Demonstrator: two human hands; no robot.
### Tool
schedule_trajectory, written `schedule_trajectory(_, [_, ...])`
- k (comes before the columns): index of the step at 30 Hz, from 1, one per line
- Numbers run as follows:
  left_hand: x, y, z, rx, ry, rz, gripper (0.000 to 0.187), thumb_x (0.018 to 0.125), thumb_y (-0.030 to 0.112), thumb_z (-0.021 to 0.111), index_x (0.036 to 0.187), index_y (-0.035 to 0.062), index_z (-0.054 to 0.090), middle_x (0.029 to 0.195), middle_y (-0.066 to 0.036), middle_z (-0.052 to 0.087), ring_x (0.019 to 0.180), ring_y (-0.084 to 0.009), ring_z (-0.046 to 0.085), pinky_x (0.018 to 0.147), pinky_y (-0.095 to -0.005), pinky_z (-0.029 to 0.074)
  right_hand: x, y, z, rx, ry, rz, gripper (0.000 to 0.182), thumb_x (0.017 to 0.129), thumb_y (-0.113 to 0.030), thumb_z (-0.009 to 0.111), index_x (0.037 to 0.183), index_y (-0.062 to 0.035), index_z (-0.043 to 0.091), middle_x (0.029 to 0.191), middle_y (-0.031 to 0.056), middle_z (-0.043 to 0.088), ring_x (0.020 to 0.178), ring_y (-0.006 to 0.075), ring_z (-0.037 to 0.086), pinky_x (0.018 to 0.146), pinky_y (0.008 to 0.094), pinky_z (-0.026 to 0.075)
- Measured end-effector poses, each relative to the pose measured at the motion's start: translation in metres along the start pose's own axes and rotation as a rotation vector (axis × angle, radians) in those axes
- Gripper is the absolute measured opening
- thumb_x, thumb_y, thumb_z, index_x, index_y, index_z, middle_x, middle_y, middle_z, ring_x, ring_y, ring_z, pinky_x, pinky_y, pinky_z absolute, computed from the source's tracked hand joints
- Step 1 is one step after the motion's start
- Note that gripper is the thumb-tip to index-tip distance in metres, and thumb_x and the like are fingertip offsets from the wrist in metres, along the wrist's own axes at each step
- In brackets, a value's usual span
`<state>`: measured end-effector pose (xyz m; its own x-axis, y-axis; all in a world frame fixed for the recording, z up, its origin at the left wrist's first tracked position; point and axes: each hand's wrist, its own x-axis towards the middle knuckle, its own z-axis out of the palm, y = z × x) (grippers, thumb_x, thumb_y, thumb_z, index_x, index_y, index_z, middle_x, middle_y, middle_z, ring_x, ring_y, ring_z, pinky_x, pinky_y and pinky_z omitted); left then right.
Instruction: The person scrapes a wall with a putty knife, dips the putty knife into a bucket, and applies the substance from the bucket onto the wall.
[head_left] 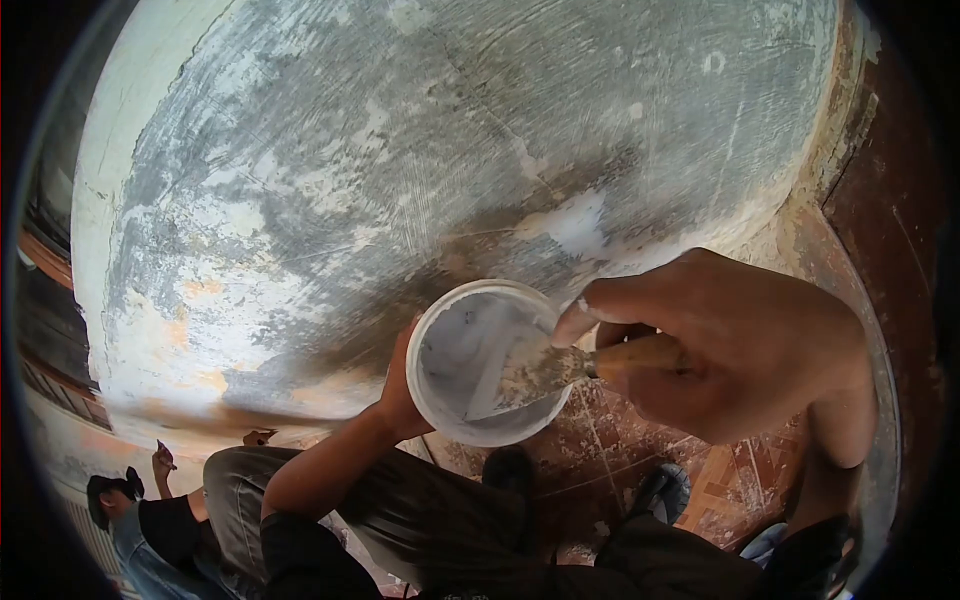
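My left hand [401, 388] is closed on the side of a round white tub [424, 405], with most of its fingers hidden behind the rim. Pale grey-white paste [455, 350] lies inside the tub. A putty knife [535, 378] with a wide, smeared blade dips into the tub. Its wooden handle [640, 357] is in the grip of my right hand [735, 340], thumb and forefinger near the ferrule. Behind the tub stands a wall [420, 150] with scraped grey and white patches; a fresh-looking white patch [580, 224] shows just above the tub.
Tiled floor [620, 470], spotted with white, lies below the tub, where shoes [665, 490] show. A reddish-brown panel [890, 220] borders the wall at right. Another person [160, 520] in a cap is at lower left, with hands raised near the wall.
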<state>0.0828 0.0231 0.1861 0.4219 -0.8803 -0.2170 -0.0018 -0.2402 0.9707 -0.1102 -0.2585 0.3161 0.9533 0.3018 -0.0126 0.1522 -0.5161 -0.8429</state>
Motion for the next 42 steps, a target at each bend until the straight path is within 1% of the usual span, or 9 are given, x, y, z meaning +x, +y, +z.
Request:
schedule_trajectory(7, [0.009,-0.008,-0.015,-0.815,-0.003,-0.238,0.057,0.105,0.049,0.033,0.148,0.0123,0.038,0.142,-0.009,0.050,0.128,-0.0234,0.052,0.108,-0.0448,0.045,0.001,-0.014,0.041,-0.310,0.410,-0.094,0.024,0.082,-0.004,0.067,0.106,0.0002,0.063,0.083,0.0118,0.069,0.067,0.0181,0.070,0.059,0.0339,0.057])
schedule_trajectory(10, [0.005,-0.012,-0.012,-0.312,0.168,-0.192,0.070,0.101,0.062,0.023,0.147,0.0123,0.040,0.144,-0.011,0.049,0.128,-0.0262,0.053,0.109,-0.0475,0.043,0.007,-0.004,0.041,-0.209,0.621,-0.237,0.022,0.081,-0.004,0.070,0.101,-0.0014,0.063,0.085,0.0125,0.069,0.075,0.0206,0.071,0.065,0.0331,0.058])
schedule_trajectory(12, [0.005,0.003,-0.007,-0.371,0.165,-0.247,0.071,0.100,0.063,0.024,0.146,0.0112,0.041,0.144,-0.012,0.049,0.128,-0.0271,0.053,0.110,-0.0477,0.042,0.018,0.004,0.048,-0.217,0.829,-0.455,0.021,0.078,-0.005,0.073,0.096,-0.0029,0.063,0.087,0.0121,0.069,0.079,0.0211,0.071,0.067,0.0306,0.058])
schedule_trajectory(15, [0.002,0.031,0.017,-0.361,0.187,-0.287,0.073,0.099,0.064,0.025,0.145,0.0093,0.042,0.143,-0.015,0.050,0.129,-0.0285,0.052,0.110,-0.0471,0.041,0.018,0.009,0.053,-0.537,0.693,-0.598,0.022,0.077,-0.006,0.074,0.095,-0.0043,0.062,0.089,0.0103,0.068,0.081,0.0197,0.068,0.065,0.0299,0.057])
schedule_trajectory(21, [0.005,0.034,0.018,-0.278,0.116,-0.250,0.075,0.099,0.063,0.025,0.145,0.0062,0.042,0.142,-0.018,0.051,0.129,-0.0304,0.053,0.111,-0.0456,0.040,0.039,0.020,0.078,-0.314,0.505,-0.582,0.030,0.078,-0.006,0.073,0.105,-0.0028,0.060,0.089,0.0097,0.065,0.084,0.0216,0.064,0.062,0.0331,0.055])
schedule_trajectory(26, [0.006,0.022,0.003,-0.435,0.125,-0.229,0.074,0.100,0.062,0.023,0.146,0.0073,0.041,0.143,-0.017,0.049,0.130,-0.0301,0.051,0.112,-0.0466,0.039,0.038,0.019,0.078,-0.118,0.566,-0.386,0.032,0.078,-0.004,0.075,0.105,0.0006,0.060,0.085,0.0128,0.065,0.078,0.0253,0.067,0.067,0.0352,0.058])
schedule_trajectory(34, [0.006,0.020,0.005,-0.565,0.128,-0.165,0.075,0.099,0.064,0.024,0.147,0.0084,0.040,0.145,-0.017,0.047,0.132,-0.0313,0.049,0.113,-0.0473,0.037,0.040,0.011,0.078,-0.326,0.653,-0.638,0.031,0.076,-0.003,0.076,0.101,0.0065,0.061,0.084,0.0162,0.067,0.077,0.0266,0.071,0.064,0.0344,0.061])
schedule_trajectory(39, [0.009,0.011,0.005,-0.693,0.102,-0.133,0.076,0.097,0.065,0.025,0.147,0.0086,0.040,0.145,-0.017,0.047,0.133,-0.0322,0.048,0.113,-0.0475,0.037,0.066,0.021,0.098,-0.307,1.008,-0.802,0.034,0.077,-0.003,0.076,0.103,0.0102,0.059,0.082,0.0183,0.066,0.074,0.0281,0.071,0.060,0.0339,0.061])
schedule_trajectory(42, [0.010,0.007,0.004,-0.708,0.096,-0.108,0.077,0.097,0.066,0.026,0.147,0.0086,0.039,0.145,-0.017,0.047,0.133,-0.0328,0.048,0.113,-0.0476,0.036,0.051,0.008,0.085,-0.379,0.838,-0.655,0.037,0.080,-0.004,0.076,0.107,0.0117,0.056,0.085,0.0201,0.066,0.073,0.0298,0.071,0.059,0.0350,0.060])
